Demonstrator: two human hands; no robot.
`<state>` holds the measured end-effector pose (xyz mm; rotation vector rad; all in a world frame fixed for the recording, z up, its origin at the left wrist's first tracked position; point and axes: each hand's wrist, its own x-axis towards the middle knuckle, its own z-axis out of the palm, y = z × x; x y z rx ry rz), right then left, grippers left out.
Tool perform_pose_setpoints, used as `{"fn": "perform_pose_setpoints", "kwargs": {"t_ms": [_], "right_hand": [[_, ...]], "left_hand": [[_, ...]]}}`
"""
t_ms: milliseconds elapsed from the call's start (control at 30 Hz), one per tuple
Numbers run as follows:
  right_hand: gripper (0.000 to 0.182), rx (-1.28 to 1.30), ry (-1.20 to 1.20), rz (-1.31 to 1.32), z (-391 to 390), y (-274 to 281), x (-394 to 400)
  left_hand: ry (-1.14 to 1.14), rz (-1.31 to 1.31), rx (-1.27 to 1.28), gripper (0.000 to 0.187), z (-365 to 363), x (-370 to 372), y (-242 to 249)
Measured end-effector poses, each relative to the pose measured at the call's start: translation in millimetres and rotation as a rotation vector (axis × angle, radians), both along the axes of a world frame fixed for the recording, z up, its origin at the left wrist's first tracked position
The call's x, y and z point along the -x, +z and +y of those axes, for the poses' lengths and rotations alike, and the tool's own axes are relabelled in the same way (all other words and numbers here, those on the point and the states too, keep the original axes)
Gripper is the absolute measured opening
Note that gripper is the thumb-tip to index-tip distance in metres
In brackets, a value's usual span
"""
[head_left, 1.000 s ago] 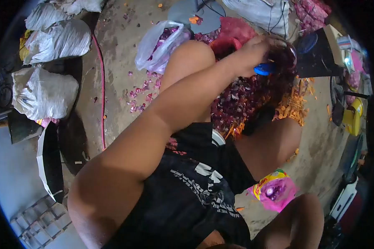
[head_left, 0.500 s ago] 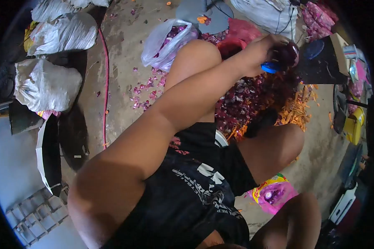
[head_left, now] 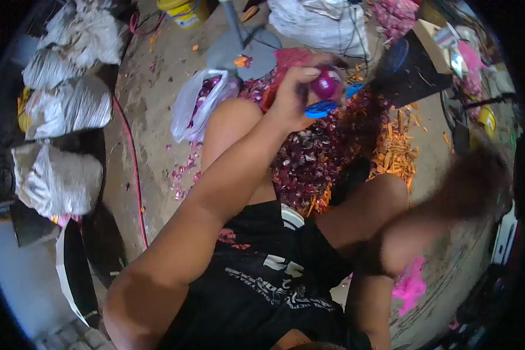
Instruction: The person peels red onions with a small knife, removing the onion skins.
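My left hand point(head_left: 294, 96) is closed around a shiny red onion point(head_left: 326, 83), out over the peelings. At the underside of that hand shows a blue plastic piece point(head_left: 321, 109), its kind unclear. Below lies a broad heap of purple onion skins point(head_left: 309, 154), with orange peelings point(head_left: 395, 150) along its right side. My right hand point(head_left: 478, 178) is a dark blur at the far right, past my knee, its fingers smeared by motion. A bright pink plastic bag point(head_left: 410, 287) lies on the floor below my right forearm.
A white plastic bag point(head_left: 186, 114) with onion skins stands by my left knee. White sacks point(head_left: 61, 181) line the left side, beside a red hose point(head_left: 135, 175). Further off are a grey round stand base point(head_left: 221, 55), a yellow bucket point(head_left: 186, 14) and a dark board point(head_left: 411, 73).
My right arm has swung up and outward to the right, away from the pink bag. The left hand has turned, showing more of the onion. The whole view has shifted.
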<state>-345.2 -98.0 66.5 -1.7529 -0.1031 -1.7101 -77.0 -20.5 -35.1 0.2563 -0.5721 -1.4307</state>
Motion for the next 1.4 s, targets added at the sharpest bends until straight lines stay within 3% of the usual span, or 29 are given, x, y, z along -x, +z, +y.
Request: {"fn": "perform_pose_setpoints", "kwargs": {"t_ms": [133, 200, 300, 400, 533, 600, 700, 833, 933, 1133, 1400], "right_hand": [[0.043, -1.188, -0.249, 0.497, -10.7, -99.0, -60.6], [0.030, -1.077, -0.148, 0.607, 5.4, -106.9, -73.0], [0.032, -1.438, 0.216, 0.317, 11.8, -104.7, -100.6], [0.032, -1.354, 0.246, 0.140, 18.1, -94.9, -118.1], [0.025, -1.356, 0.193, 0.113, 5.4, -107.6, -111.9], [0.021, -1.356, 0.211, 0.073, -7.2, -115.5, -108.3], [0.018, -1.323, 0.042, -0.017, -15.1, -98.3, -98.7], [0.025, -1.190, -0.070, 0.208, -9.4, -79.5, -91.8], [0.031, -0.860, -0.118, 0.537, -3.2, -98.0, -81.8], [0.037, -0.766, 0.013, 0.603, 17.6, -76.5, -76.4], [0.036, -0.393, -0.237, 0.762, 21.6, -72.3, -71.6]], "left_hand": [[0.013, -0.003, 0.116, 0.062, -5.7, 1.8, -4.5], [0.049, -0.055, 0.134, 0.066, -7.4, 3.0, -4.1], [0.029, -0.039, 0.176, 0.063, -15.1, 0.3, -9.4], [-0.009, -0.049, 0.178, 0.069, -21.2, 5.1, -9.8], [-0.006, -0.118, 0.098, 0.069, -25.9, 13.6, -6.8], [-0.003, -0.163, 0.016, 0.066, -26.6, 15.0, -2.1], [0.052, -0.272, -0.035, 0.054, -26.9, 3.4, -3.2], [0.117, -0.207, -0.067, 0.048, -25.0, -3.7, 1.3], [0.191, -0.305, -0.067, 0.055, -18.3, -5.3, 5.1], [0.243, -0.388, -0.050, 0.062, -10.5, -1.5, 9.9], [0.336, -0.596, -0.054, 0.063, -8.1, -0.3, 6.8]]}}
